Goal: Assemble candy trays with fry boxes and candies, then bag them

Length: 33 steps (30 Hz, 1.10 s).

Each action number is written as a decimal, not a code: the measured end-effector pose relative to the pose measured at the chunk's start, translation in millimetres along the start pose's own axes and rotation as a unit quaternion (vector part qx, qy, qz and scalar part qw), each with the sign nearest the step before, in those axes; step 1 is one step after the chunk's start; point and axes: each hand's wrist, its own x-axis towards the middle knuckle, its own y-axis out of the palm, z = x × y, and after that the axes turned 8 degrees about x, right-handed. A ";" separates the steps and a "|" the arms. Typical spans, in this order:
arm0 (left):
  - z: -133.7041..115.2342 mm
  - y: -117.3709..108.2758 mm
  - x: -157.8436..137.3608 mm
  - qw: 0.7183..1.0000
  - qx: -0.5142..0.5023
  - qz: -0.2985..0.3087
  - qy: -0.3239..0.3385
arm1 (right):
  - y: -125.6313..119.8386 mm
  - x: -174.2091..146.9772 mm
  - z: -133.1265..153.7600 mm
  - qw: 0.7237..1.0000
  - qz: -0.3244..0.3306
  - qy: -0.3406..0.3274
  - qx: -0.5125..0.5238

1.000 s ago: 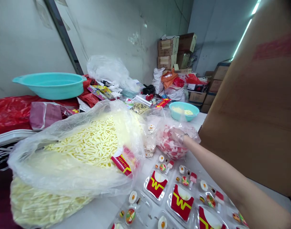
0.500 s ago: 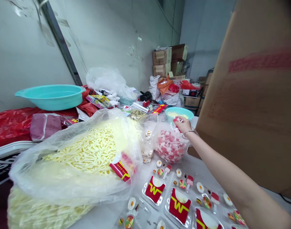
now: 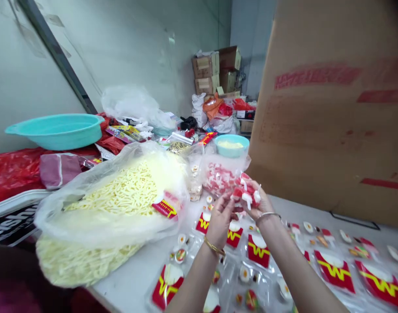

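In my right hand [image 3: 260,202] lies a small heap of red-and-white toy popsicles [image 3: 246,193] with white sticks. My left hand [image 3: 220,217] meets it from the left, its fingertips pinched on one popsicle at the heap's edge. Just behind both hands stands a clear bag of the same popsicles [image 3: 216,178]. Below them clear blister trays cover the table; each has a red fries box with a yellow W [image 3: 259,251], a toy fried egg [image 3: 244,274] and other tiny toy foods.
A large plastic bag of pale yellow toy fries [image 3: 133,187] spreads on the left. Behind are a small turquoise bowl [image 3: 232,147] and a big turquoise basin [image 3: 60,132]. A tall cardboard box [image 3: 332,130] walls off the right side.
My right hand has come back from the popsicle bag with a handful of popsicles. My left hand has come into view beside it. The view has swung right.
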 end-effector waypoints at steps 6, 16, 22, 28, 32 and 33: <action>41.1 -31.8 -89.2 0.982 0.181 0.005 -0.057 | -73.4 -91.7 -11.8 0.977 -0.192 0.067 0.069; 59.5 -138.4 -119.0 0.888 0.428 -0.170 -0.009 | -115.6 -199.1 -23.0 0.951 -0.216 0.175 0.139; 64.8 -149.2 -97.2 0.672 0.732 -0.053 0.097 | -104.3 -201.6 -30.0 0.939 -0.160 0.192 0.237; 52.0 -146.7 -114.2 0.575 0.815 0.004 0.065 | -120.9 -198.5 -21.1 0.949 -0.169 0.161 0.212; 40.7 -121.1 -134.4 0.655 0.743 0.100 0.090 | -128.5 -201.9 -13.2 0.961 -0.171 0.138 0.168; 38.9 -112.1 -140.4 0.670 0.721 0.147 0.097 | -129.3 -202.8 -12.0 0.963 -0.171 0.136 0.160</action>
